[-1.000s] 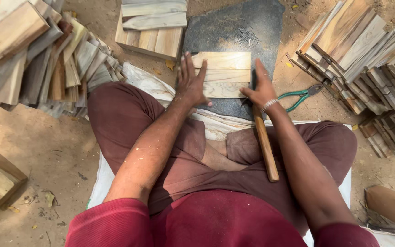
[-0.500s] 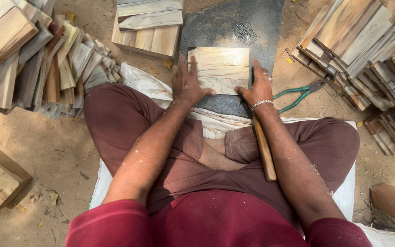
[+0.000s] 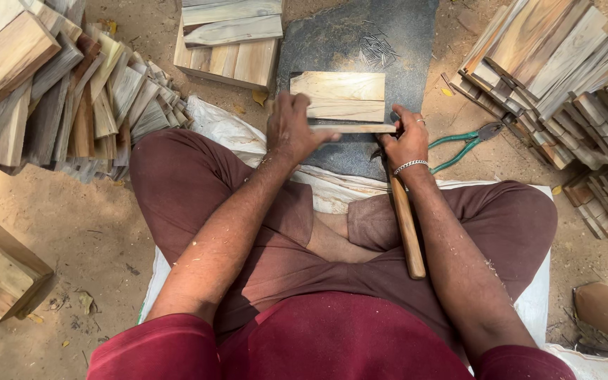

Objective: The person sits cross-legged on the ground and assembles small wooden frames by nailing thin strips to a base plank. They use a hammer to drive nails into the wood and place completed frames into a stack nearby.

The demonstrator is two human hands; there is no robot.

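Sitting before the dark stone slab (image 3: 346, 42), you are gripping a crosswise wooden strip (image 3: 353, 129), left hand (image 3: 291, 130) pressing, right hand (image 3: 406, 141) pinching its end alongside the hammer (image 3: 404, 218).

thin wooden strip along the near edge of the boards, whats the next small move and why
Probably seat the thin strip flush against the flat boards and grip the hammer properly. The left hand presses one end and the right hand pinches the other with the hammer handle trailing loosely. Loose nails lie on the dark slab.

Maroon clothes, silver bracelet (image 3: 410, 167), ring (image 3: 421, 122)
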